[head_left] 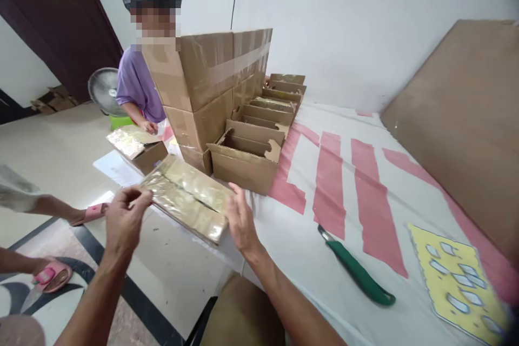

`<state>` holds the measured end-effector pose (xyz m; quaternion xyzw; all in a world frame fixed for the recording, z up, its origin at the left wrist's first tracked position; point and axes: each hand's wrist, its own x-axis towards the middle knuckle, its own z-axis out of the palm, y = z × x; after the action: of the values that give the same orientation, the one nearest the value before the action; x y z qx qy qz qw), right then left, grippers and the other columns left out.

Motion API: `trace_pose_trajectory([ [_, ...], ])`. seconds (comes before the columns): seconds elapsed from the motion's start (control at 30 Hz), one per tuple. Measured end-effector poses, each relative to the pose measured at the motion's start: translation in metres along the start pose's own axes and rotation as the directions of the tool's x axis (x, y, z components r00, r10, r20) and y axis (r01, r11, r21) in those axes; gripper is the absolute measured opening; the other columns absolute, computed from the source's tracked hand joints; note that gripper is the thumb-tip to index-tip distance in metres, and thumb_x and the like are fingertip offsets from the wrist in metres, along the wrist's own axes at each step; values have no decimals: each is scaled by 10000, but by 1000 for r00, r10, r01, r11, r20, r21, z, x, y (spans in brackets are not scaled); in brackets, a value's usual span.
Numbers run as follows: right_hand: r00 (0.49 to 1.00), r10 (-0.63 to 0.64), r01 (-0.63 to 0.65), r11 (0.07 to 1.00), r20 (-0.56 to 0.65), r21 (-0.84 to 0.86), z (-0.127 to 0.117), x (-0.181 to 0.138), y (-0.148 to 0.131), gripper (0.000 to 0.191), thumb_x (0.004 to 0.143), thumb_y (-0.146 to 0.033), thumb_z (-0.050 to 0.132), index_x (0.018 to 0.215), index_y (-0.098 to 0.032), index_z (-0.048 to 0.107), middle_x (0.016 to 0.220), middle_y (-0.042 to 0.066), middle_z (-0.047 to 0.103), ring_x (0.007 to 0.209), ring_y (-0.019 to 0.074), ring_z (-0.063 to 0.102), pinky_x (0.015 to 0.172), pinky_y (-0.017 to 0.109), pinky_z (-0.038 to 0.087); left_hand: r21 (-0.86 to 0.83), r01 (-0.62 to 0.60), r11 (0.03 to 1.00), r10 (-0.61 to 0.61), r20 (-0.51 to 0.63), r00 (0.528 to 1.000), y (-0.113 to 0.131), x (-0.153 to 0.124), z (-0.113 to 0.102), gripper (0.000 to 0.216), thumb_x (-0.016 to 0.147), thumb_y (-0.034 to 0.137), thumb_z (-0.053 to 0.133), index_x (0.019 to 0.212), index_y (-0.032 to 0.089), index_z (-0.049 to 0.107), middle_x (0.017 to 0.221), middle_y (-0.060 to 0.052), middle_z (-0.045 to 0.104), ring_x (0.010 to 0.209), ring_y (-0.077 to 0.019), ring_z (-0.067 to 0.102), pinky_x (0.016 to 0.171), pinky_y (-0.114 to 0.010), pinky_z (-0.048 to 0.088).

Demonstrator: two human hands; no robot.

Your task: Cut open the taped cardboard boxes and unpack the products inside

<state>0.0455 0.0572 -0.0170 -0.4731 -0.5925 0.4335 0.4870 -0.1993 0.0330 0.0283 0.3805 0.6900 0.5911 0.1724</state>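
Between my two hands is a flat, tan cardboard piece [188,189] with a shiny clear layer over it and a dark slit along its middle. My left hand [126,219] pinches its left corner between thumb and fingers. At its right end, my right hand [241,216] grips the edge, the thumb side up. The piece is held tilted in front of an open cardboard box [247,173], the nearest in a row. To the right, a green-handled knife [359,270] rests on the table.
Taped cartons [211,73] are stacked beside the row of open boxes. Across the table, a person in a purple shirt [140,84] stands by another box [150,157]. Pink strips [330,184] and a yellow patterned sheet [458,281] lie on the white tabletop [284,248]. A large brown board [458,113] leans at right.
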Motion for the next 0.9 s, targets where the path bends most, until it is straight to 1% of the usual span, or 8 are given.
trace_pose_trajectory([
  [0.13, 963, 44, -72, 993, -265, -97, -74, -67, 1, 575, 1010, -641, 405, 1338, -200, 575, 1358, 139, 667, 1221, 291, 631, 1011, 433, 495, -115, 50, 992, -29, 177, 984, 26, -80, 30, 454, 692, 523, 803, 954, 190, 640, 931, -29, 683, 762, -167, 652, 687, -282, 535],
  [0.2, 927, -2, -75, 979, -374, -191, -116, -93, -3, 565, 991, -647, 443, 1281, -194, 619, 1291, 134, 695, 1180, 300, 641, 972, 425, 499, -187, 71, 980, -14, 292, 956, 32, -117, 53, 444, 731, 510, 791, 1001, 197, 629, 979, -39, 677, 807, -179, 677, 727, -300, 557],
  [0.3, 856, -51, -118, 949, -514, -291, -174, -124, -12, 542, 990, -632, 446, 1242, -198, 650, 1245, 122, 709, 1152, 305, 640, 947, 419, 491, -237, 121, 964, 10, 487, 874, 35, -168, 84, 421, 793, 493, 754, 1070, 207, 619, 1039, -66, 670, 883, -199, 685, 760, -320, 566],
  [0.4, 836, -17, -190, 929, -548, -318, -216, -142, -15, 501, 976, -612, 486, 1191, -202, 676, 1193, 112, 727, 1078, 289, 657, 892, 398, 509, -209, 184, 960, -10, 635, 773, 34, -204, 105, 431, 807, 505, 736, 1092, 205, 617, 1056, -81, 662, 927, -209, 670, 772, -325, 557],
  [0.5, 844, -4, -169, 947, -536, -273, -242, -150, -8, 533, 980, -632, 452, 1173, -193, 682, 1179, 124, 738, 1030, 270, 676, 859, 386, 528, -167, 203, 965, -35, 683, 729, 33, -216, 110, 460, 791, 526, 735, 1096, 202, 618, 1037, -68, 658, 925, -206, 654, 788, -328, 541],
  [0.63, 863, -13, -158, 943, -506, -294, -273, -152, 13, 515, 1014, -579, 377, 1121, -190, 697, 1150, 124, 750, 974, 244, 681, 786, 361, 528, -98, 159, 982, -45, 700, 713, 38, -213, 101, 468, 772, 541, 741, 1074, 200, 634, 1040, -67, 686, 887, -207, 652, 758, -326, 524],
  [0.77, 974, -16, -145, 727, -227, -672, -300, -143, 40, 340, 912, -442, 518, 1005, -197, 734, 1051, 116, 762, 919, 260, 643, 778, 375, 497, -35, 90, 995, -44, 666, 745, 44, -217, 91, 471, 749, 559, 744, 1039, 197, 659, 1004, -70, 707, 853, -218, 652, 716, -330, 516],
  [0.9, 997, -16, -50, 659, -81, -751, -301, -132, 55, 218, 837, -352, 583, 737, -202, 705, 836, 114, 738, 788, 251, 597, 739, 365, 456, -10, 52, 999, -35, 610, 792, 45, -226, 89, 483, 752, 573, 735, 1052, 198, 680, 1002, -76, 718, 825, -219, 654, 703, -339, 522],
])
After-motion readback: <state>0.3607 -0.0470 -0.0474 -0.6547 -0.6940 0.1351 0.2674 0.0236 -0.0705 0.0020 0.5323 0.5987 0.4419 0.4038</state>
